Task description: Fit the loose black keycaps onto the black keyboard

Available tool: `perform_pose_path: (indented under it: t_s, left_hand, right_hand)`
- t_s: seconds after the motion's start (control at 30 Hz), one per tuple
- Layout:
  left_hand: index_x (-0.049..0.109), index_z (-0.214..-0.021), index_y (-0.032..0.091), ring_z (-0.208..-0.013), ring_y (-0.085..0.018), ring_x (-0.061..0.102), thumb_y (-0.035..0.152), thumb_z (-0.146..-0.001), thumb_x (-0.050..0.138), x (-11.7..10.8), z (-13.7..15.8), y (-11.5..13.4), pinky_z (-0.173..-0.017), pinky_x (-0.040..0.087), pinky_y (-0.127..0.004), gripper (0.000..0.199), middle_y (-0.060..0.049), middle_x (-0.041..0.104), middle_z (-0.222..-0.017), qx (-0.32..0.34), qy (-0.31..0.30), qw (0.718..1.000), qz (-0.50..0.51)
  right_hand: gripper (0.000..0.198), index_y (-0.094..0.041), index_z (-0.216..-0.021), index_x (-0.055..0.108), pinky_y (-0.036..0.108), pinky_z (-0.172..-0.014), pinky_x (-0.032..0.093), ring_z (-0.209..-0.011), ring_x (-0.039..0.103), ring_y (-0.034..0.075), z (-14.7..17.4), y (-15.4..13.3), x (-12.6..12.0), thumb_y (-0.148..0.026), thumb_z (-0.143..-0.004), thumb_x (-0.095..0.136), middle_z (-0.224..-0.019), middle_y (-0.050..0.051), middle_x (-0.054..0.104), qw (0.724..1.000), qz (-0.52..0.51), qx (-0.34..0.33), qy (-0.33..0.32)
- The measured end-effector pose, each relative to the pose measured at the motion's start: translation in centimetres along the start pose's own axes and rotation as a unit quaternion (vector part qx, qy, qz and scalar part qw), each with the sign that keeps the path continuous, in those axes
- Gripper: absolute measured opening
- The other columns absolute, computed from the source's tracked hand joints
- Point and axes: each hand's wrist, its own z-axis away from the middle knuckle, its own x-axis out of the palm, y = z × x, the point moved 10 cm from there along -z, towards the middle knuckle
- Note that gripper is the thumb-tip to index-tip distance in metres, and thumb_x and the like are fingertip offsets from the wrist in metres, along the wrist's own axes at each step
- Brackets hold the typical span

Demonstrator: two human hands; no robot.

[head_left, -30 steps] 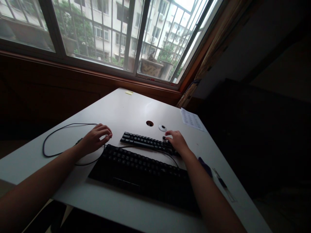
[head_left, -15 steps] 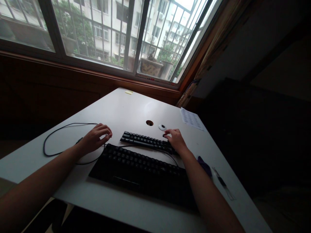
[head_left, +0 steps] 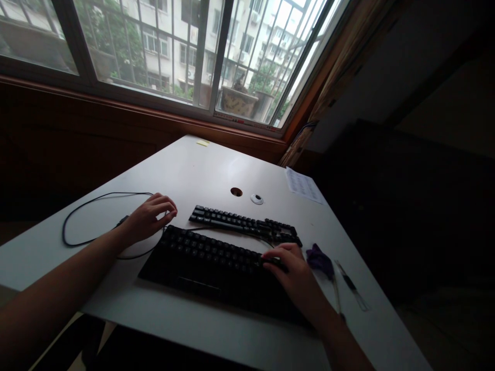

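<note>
A black keyboard point(head_left: 216, 288) with a wide front part lies nearest me on the white desk. My right hand point(head_left: 288, 263) is over its right side, thumb and forefinger pinched at the keys around what looks like a small black keycap, mostly hidden by the dark background. Behind it lies a second, narrower black keyboard point(head_left: 228, 220), its right end showing gaps among the keys. My left hand point(head_left: 152, 216) rests at the front keyboard's back left corner, fingers curled and tips meeting the thumb. Whatever it may hold is too small to make out.
A black cable point(head_left: 87, 198) loops over the desk's left side. Beyond the keyboards are a round hole point(head_left: 236, 192) and a white ring-shaped disc point(head_left: 257, 199). To the right lie a purple cloth point(head_left: 320, 258), a wire keycap puller point(head_left: 351, 286) and a printed sheet point(head_left: 304, 185).
My right hand has come from the rear keyboard, where it pinched a small dark piece, toward me onto the front keyboard's right side. The left hand has hardly moved.
</note>
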Motion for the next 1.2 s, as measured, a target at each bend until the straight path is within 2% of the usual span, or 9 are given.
perform_pose_path:
  t_s: [0.23, 0.47, 0.6, 0.9, 1.2]
  left_hand:
    - [0.069, -0.091, 0.021, -0.089, -0.021, 0.06, 0.031, -0.102, 0.057, 0.0, 0.0, -0.3, -0.085, 0.046, -0.037, 0.019, -0.005, 0.071, -0.095, -0.012, 0.002, 1.0, 0.004]
    - [0.069, -0.091, 0.021, -0.09, -0.021, 0.059, 0.031, -0.102, 0.058, 0.0, -0.1, -0.3, -0.085, 0.046, -0.036, 0.019, -0.005, 0.071, -0.095, -0.011, -0.001, 1.0, 0.004]
    - [0.069, -0.091, 0.021, -0.091, -0.021, 0.06, 0.031, -0.103, 0.057, 0.0, -0.1, -0.2, -0.086, 0.046, -0.036, 0.019, -0.005, 0.071, -0.096, -0.013, -0.004, 1.0, 0.003]
    - [0.069, -0.09, 0.021, -0.089, -0.021, 0.061, 0.033, -0.102, 0.058, 0.0, -0.2, 0.0, -0.086, 0.047, -0.037, 0.021, -0.005, 0.071, -0.094, -0.014, -0.007, 1.0, 0.001]
    - [0.07, -0.09, 0.021, -0.09, -0.021, 0.06, 0.032, -0.102, 0.058, 0.2, -0.1, -0.3, -0.087, 0.046, -0.037, 0.02, -0.005, 0.071, -0.095, -0.016, -0.011, 1.0, 0.003]
  right_hand:
    - [0.014, -0.027, -0.103, 0.072, 0.04, -0.085, 0.059, -0.097, 0.065, 0.024, 2.4, -0.3, 1.5, -0.02, -0.092, 0.071, -0.098, 0.005, 0.068, 1.0, 0.009, 0.006, -0.006]
    - [0.018, -0.026, -0.107, 0.072, 0.04, -0.086, 0.059, -0.097, 0.063, 0.024, 3.0, -2.8, 1.6, -0.015, -0.093, 0.07, -0.097, 0.003, 0.075, 0.996, 0.04, -0.075, 0.018]
    - [0.019, -0.026, -0.109, 0.074, 0.037, -0.083, 0.061, -0.094, 0.066, 0.021, 3.5, -3.6, 1.6, -0.015, -0.095, 0.068, -0.1, 0.004, 0.075, 0.993, 0.043, -0.096, 0.044]
    - [0.018, -0.026, -0.105, 0.076, 0.033, -0.079, 0.064, -0.088, 0.071, 0.019, 4.5, -3.2, 2.1, -0.018, -0.099, 0.061, -0.098, 0.005, 0.07, 0.995, 0.044, -0.064, 0.067]
    - [0.03, -0.026, -0.125, 0.071, 0.042, -0.084, 0.064, -0.096, 0.069, 0.022, 5.4, -3.2, 2.3, -0.016, -0.098, 0.062, -0.103, 0.008, 0.07, 0.991, 0.076, -0.084, 0.068]
